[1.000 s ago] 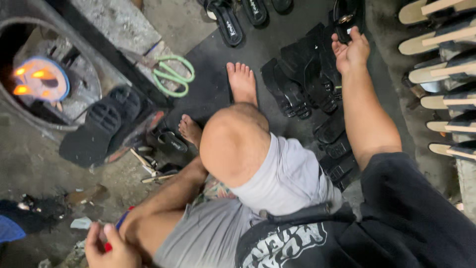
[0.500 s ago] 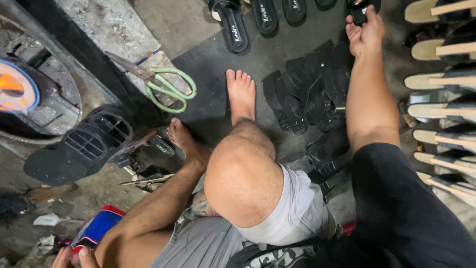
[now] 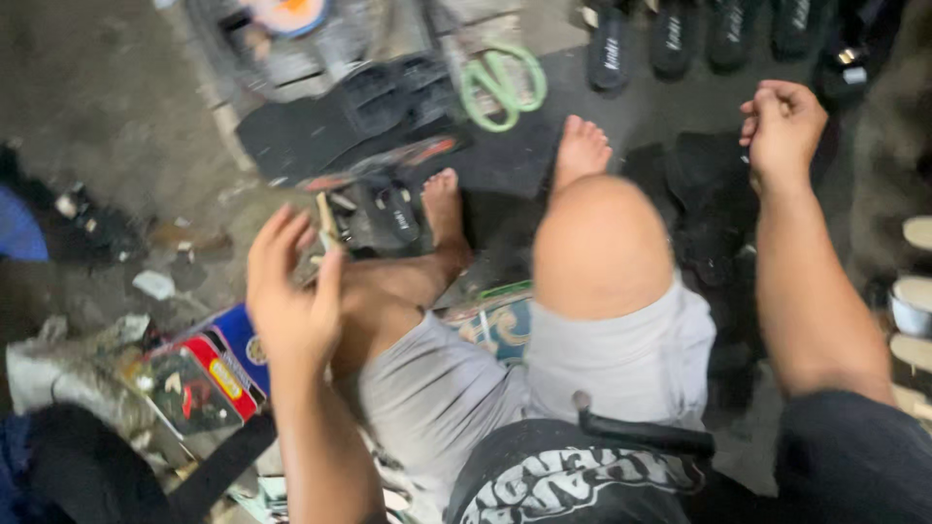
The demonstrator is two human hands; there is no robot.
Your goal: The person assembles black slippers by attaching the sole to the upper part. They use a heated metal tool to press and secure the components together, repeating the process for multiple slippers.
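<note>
While motion blur smears everything, left hand (image 3: pixel 289 291) spreads open, touching nothing clear; right hand (image 3: pixel 782 126) curls loosely closed, seemingly empty, above black sandals (image 3: pixel 704 194).

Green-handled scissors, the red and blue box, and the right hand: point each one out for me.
Green-handled scissors (image 3: pixel 502 85), head view, on the green handle loops.
Red and blue box (image 3: pixel 206 376), head view, on its printed top face.
Right hand (image 3: pixel 782 126), head view, on the back of the hand.

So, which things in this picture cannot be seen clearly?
- Left hand: head view, motion blur; whether it holds anything cannot be told.
- Right hand: fingers curled, hiding what may be inside.
- Black sandals: cut off by the top edge.
- Colourful box: blurred, partly behind the left arm.
- Green-handled scissors: blades blurred.
</note>
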